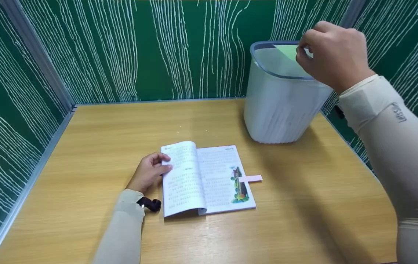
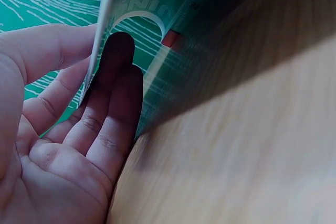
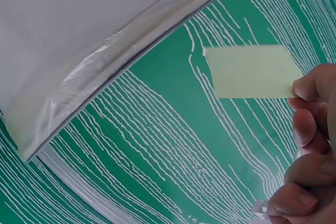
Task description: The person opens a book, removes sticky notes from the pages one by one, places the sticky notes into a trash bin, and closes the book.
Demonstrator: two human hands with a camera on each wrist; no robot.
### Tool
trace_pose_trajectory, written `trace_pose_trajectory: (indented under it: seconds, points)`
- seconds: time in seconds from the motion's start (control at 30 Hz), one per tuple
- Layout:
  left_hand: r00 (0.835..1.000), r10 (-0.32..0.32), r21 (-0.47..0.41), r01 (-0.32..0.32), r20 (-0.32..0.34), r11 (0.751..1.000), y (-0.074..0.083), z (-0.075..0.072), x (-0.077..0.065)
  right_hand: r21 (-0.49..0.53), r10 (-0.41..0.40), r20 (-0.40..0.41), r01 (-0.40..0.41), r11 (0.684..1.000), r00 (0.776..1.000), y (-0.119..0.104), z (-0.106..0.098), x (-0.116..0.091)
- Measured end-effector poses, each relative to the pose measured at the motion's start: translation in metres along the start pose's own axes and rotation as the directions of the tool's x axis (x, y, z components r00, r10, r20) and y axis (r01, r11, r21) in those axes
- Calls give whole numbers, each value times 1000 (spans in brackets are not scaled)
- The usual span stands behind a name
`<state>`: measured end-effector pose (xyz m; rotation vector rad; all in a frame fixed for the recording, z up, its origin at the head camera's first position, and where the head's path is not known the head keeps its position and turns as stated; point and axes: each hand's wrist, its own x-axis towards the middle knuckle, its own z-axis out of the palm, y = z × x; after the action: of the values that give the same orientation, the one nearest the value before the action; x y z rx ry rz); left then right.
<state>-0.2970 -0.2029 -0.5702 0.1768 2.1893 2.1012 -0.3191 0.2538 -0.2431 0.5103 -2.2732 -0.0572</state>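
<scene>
An open book (image 1: 218, 190) with printed text lies on the table, its left side raised off the wood. My left hand (image 1: 148, 170) holds that left edge, thumb on the page and other fingers (image 2: 100, 114) behind the cover. A pink paper strip (image 1: 251, 178) sticks out from the right page beside a coloured picture. Up at the right, my right hand (image 1: 335, 55) is raised over the rim of a whitish bin (image 1: 278, 106). Between thumb and forefinger it pinches a pale yellow-green paper note (image 3: 249, 72) by one end.
The bin, with a blue-grey rim and a clear liner (image 3: 79, 72), stands at the table's back right corner. Green walls (image 1: 223, 47) with white wavy lines enclose the back and sides. Tiny white specks lie on the wooden table (image 1: 120, 128) behind the book.
</scene>
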Motion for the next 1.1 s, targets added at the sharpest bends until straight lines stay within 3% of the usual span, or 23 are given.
trace_pose_trajectory:
  seconds: [0.6,1.1]
  points:
    - [1000,-21,-24,21,-2,999,2,1,1,-10,49,83,-48,999,995,4,20,1]
    - [1000,-14,16,14,-11,1000,3,1,0,-5,94,145,-94,996,985,9,34,-5]
